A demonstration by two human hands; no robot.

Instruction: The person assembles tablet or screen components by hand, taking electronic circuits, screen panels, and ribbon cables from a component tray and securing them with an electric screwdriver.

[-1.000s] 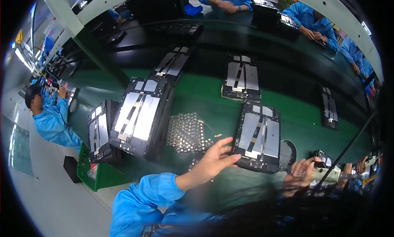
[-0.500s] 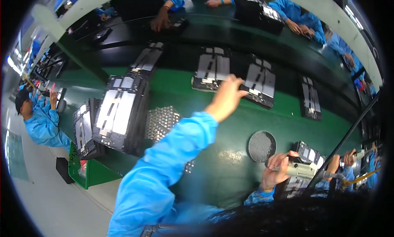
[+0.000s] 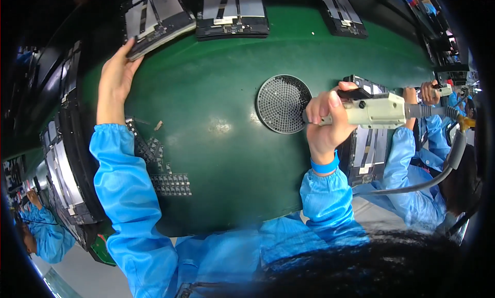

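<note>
At the upper left, my left hand [image 3: 117, 76] grips the near corner of an opened tablet [image 3: 161, 17], thumb on top and fingers underneath. The tablet's grey battery cells and dark circuit board show; it sits slanted. My right hand [image 3: 327, 120], with a blue wristband, is closed round a cream power screwdriver [image 3: 380, 112] with a black lever. The screwdriver's tip end points left, over the edge of a round grey dish [image 3: 259, 109] with a grid of small holes. Whether the tip touches the dish, I cannot tell.
Two more opened tablets lie on the green bench, one in the middle [image 3: 232, 11], one farther right [image 3: 343, 11]. A tablet stack [image 3: 67, 169] stands left. Small metal plates [image 3: 172, 184] lie beside my left sleeve. Another opened tablet [image 3: 370, 148] and a co-worker's sleeve [image 3: 399, 151] are right.
The view has shifted, so the tablets now appear higher and farther left. My left hand has gone from reaching between two tablets to gripping the left one. The screwdriver stays in my right hand.
</note>
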